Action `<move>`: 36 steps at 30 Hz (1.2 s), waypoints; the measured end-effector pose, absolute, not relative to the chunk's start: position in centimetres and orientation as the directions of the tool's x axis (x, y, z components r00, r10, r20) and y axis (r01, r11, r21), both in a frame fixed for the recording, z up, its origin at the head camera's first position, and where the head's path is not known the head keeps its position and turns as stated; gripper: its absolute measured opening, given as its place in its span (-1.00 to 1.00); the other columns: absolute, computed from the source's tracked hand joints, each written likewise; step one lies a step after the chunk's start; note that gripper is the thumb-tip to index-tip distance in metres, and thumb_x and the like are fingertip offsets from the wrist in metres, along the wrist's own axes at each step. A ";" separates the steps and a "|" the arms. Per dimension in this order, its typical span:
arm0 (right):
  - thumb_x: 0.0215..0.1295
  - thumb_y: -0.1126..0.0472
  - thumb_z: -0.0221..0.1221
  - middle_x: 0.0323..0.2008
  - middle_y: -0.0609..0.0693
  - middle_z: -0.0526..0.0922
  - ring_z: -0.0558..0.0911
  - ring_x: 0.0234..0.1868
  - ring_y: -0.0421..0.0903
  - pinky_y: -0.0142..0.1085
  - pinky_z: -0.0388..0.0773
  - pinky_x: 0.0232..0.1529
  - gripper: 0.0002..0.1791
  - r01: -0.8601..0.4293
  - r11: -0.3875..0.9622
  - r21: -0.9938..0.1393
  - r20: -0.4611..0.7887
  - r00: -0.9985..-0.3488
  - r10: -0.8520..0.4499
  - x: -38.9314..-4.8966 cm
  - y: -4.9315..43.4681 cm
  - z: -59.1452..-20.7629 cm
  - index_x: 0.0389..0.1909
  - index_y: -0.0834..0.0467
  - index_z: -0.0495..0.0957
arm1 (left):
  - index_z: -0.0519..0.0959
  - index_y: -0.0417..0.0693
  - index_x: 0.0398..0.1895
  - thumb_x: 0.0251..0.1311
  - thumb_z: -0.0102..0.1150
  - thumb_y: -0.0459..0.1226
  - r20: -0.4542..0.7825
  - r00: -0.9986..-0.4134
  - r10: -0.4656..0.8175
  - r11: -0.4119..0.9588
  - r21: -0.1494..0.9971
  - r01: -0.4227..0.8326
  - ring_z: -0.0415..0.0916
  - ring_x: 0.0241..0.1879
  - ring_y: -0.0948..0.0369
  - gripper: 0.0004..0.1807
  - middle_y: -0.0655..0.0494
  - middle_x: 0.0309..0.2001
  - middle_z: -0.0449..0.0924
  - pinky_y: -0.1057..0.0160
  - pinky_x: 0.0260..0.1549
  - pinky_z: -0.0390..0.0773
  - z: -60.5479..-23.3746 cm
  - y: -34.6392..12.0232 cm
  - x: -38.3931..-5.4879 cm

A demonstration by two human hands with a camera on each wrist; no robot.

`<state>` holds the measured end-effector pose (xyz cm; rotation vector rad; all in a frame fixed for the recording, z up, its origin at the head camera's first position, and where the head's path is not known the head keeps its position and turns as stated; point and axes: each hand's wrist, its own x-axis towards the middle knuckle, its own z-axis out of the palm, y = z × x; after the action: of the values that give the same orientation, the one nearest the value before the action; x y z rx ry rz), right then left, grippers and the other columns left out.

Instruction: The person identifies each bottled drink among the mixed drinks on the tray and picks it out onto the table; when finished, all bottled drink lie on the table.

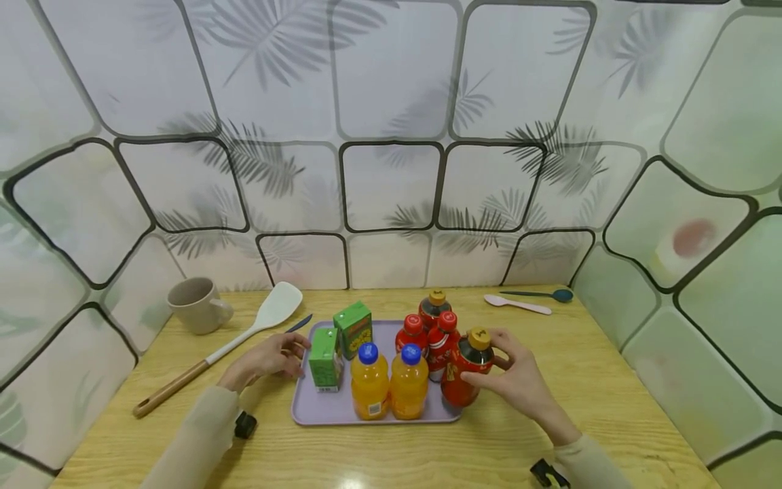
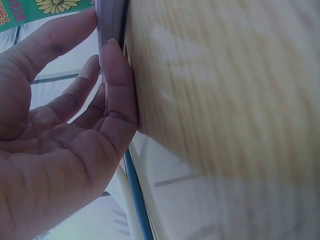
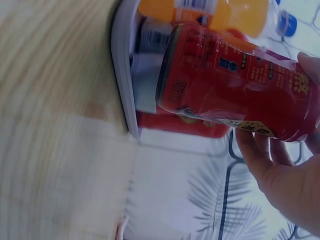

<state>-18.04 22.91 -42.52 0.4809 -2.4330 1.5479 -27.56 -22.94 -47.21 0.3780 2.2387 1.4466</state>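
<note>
My right hand [image 1: 522, 380] grips a red drink bottle [image 1: 467, 373] with a yellow cap, thumb in front and fingers behind. The bottle tilts slightly over the front right corner of the lilac tray [image 1: 330, 415]; in the right wrist view its base overlaps the tray's rim. At the opposite end, my left hand [image 1: 275, 360] holds the tray's left rim between thumb and curled fingers. On the tray stand two green juice boxes [image 1: 325, 363], two orange juice bottles [image 1: 369, 387] with blue caps, two red-capped bottles [image 1: 441, 343] and another yellow-capped bottle [image 1: 435, 307].
Left of the tray lie a white spatula [image 1: 277, 309] with a wooden handle and a dark blue utensil [image 1: 299, 323], near a grey mug [image 1: 197, 305]. A pink spoon [image 1: 519, 303] and a dark blue spoon [image 1: 559, 295] lie at the back right. A patterned wall [image 1: 391, 190] encloses the wooden table [image 1: 379, 455].
</note>
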 end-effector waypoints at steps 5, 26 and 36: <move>-0.01 0.15 0.48 0.07 -0.01 0.58 0.50 0.06 -0.40 0.15 0.51 0.11 -0.37 -0.338 0.430 -0.838 0.322 -0.940 -0.111 -18.4 24.2 -42.2 0.16 0.04 0.55 | 0.37 -0.39 0.11 -0.03 0.30 -0.52 -0.229 -0.861 0.455 0.403 0.915 -0.030 0.51 -0.33 0.19 -0.43 -0.12 -0.15 0.43 0.32 -0.37 0.57 -47.1 -22.9 -27.5; 0.09 0.04 0.42 0.18 -0.03 0.47 0.39 0.04 -0.45 -0.60 0.47 -0.08 -0.21 -0.073 0.446 -0.892 0.137 -0.984 0.113 -21.0 30.4 -42.9 0.35 0.15 0.38 | 0.37 -0.38 0.12 -0.07 0.32 -0.52 -0.224 -0.863 0.453 0.414 0.910 -0.019 0.50 -0.32 0.19 -0.41 -0.12 -0.15 0.41 0.33 -0.38 0.55 -47.3 -22.9 -27.5; 0.11 -0.04 0.40 0.35 0.22 0.36 0.39 0.20 -0.15 -0.68 0.39 -0.13 -0.08 0.009 0.479 -0.878 0.095 -0.977 0.193 -22.0 32.3 -42.5 0.45 0.15 0.24 | 0.37 -0.38 0.11 -0.07 0.30 -0.55 -0.233 -0.865 0.445 0.416 0.909 -0.030 0.52 -0.33 0.19 -0.42 -0.11 -0.15 0.41 0.33 -0.37 0.56 -47.1 -22.9 -27.6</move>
<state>-22.02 32.27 -42.52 -0.1756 -2.5416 1.5076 -27.57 -22.86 -47.09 0.3528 2.2339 1.4465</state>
